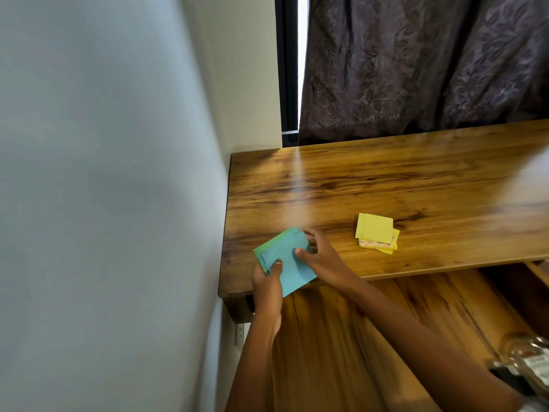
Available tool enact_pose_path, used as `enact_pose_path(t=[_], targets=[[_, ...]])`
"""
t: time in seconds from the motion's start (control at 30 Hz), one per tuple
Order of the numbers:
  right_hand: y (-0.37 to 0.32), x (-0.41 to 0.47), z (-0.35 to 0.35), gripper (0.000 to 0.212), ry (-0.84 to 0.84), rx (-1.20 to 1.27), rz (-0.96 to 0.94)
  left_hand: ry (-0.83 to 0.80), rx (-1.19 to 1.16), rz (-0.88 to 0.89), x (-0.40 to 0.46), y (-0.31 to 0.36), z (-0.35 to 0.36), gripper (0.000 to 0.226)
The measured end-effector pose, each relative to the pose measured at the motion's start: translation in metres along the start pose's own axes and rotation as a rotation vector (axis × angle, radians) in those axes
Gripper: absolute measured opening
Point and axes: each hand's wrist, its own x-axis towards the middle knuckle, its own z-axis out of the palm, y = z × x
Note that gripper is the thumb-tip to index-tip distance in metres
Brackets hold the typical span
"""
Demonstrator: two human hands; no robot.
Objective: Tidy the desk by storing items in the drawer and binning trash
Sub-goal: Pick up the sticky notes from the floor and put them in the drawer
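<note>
Gathering blue/green paper stack [285, 260] w/ both hands, left [267, 288] gripping, right [319, 257] pinching; next: drawer [445, 307], then yellow notes [375, 232].

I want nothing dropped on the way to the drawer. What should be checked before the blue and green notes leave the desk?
1. Left hand grips the blue and green notes, thumb on top: ok.
2. Right hand steadies the notes' far edge: ok.
3. Notes squared up: not ok, edges fanned.
4. Drawer open below the desk: ok.
5. Yellow notes lie apart from both hands: ok.
6. Room in drawer: cannot tell, blurred.
</note>
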Motion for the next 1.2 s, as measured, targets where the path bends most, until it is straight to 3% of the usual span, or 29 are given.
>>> enact_pose_path(t=[0.07,0.2,0.37,0.47,0.67,0.8,1.0,1.2], targets=[[-0.005,-0.002,-0.001,0.038,-0.011,0.041,-0.011,-0.022,0.020,0.066,-0.002,0.006,0.006,0.032],[-0.011,-0.001,-0.001,0.023,0.173,0.063,-0.150,-0.039,0.039,0.210,0.003,0.018,0.008,0.034],[-0.006,-0.002,0.007,0.021,0.171,-0.011,-0.124,-0.056,0.009,0.326,0.002,0.015,0.012,0.025],[0.005,-0.003,0.014,0.027,0.093,0.115,-0.049,-0.010,-0.004,0.317,0.002,0.008,0.013,0.014],[-0.005,-0.007,0.020,0.037,0.106,0.302,-0.012,-0.007,0.063,0.284,0.004,0.008,0.015,0.017],[-0.008,-0.004,0.025,0.034,0.191,0.283,0.022,-0.018,0.079,0.262,0.003,0.010,0.016,0.014],[-0.009,0.002,0.028,0.028,0.196,0.270,0.035,-0.045,0.159,0.267,0.003,-0.005,0.014,0.033],[0.000,0.001,0.025,0.043,0.125,0.235,0.018,-0.030,0.258,0.255,0.008,-0.010,0.009,0.034]])
